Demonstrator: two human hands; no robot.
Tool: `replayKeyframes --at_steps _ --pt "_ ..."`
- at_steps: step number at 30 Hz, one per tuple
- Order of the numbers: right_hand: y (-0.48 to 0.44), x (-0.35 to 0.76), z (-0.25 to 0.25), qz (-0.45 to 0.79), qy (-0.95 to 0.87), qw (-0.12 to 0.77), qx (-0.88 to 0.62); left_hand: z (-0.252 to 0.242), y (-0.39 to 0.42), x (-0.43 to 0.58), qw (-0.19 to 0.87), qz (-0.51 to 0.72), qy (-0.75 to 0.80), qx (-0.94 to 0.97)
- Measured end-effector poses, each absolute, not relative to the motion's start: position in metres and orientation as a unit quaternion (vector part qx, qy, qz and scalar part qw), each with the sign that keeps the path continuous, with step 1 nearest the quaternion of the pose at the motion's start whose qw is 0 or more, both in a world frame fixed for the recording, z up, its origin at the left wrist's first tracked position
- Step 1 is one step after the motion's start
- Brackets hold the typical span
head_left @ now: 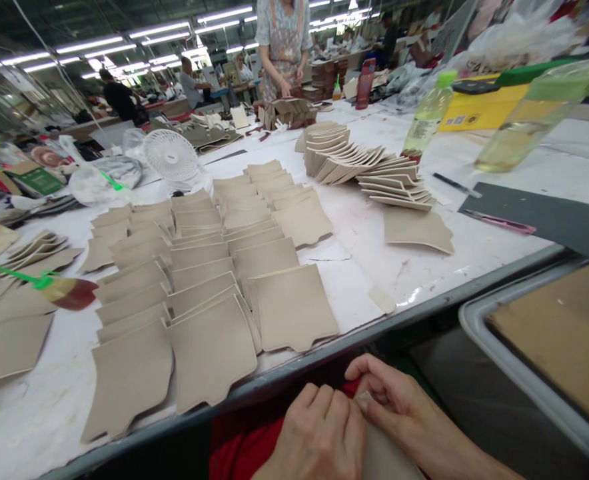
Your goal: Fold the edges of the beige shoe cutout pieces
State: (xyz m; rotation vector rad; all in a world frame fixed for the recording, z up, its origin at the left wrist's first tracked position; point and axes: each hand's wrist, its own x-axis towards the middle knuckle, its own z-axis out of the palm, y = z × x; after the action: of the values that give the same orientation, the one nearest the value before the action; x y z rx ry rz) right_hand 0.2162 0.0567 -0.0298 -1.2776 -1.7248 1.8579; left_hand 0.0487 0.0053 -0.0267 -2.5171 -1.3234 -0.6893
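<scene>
Below the table's front edge, a beige leather-like panel (387,457) is held low over my lap, mostly hidden by my hands. My left hand (319,430) is curled in a fist-like grip at the panel's left edge. My right hand (399,400) pinches the panel's upper corner between thumb and fingers, close beside the left. On the table, rows of overlapping beige panels (214,343) of the same kind lie in front of me. A fanned stack of panels (342,157) sits farther back, with a single panel (417,230) at its near end.
A bottle with a green nozzle (72,293) lies at left, near a white fan (171,157). Two clear bottles (427,113), a dark sheet (549,217) and a pink cutter (499,222) are at right. A grey-rimmed tray (529,393) stands beside me. A person (284,50) stands across the table.
</scene>
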Motion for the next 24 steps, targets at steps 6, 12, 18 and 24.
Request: replayKeyframes --at_steps 6,12,18,24 --pt "0.057 0.216 -0.036 0.643 -0.603 0.159 -0.445 -0.027 0.009 0.05 0.11 -0.205 -0.428 -0.874" --pt "0.059 0.218 -0.031 0.646 -0.598 0.157 -0.448 -0.042 0.008 0.047 0.079 -0.29 -0.537 -0.788" --pt "0.059 0.217 -0.029 0.653 -0.59 0.155 -0.449 -0.044 -0.001 0.04 -0.083 -0.325 -0.567 -0.752" --pt "0.06 0.214 -0.032 0.655 -0.597 0.161 -0.435 -0.038 0.004 0.042 -0.024 -0.309 -0.508 -0.804"
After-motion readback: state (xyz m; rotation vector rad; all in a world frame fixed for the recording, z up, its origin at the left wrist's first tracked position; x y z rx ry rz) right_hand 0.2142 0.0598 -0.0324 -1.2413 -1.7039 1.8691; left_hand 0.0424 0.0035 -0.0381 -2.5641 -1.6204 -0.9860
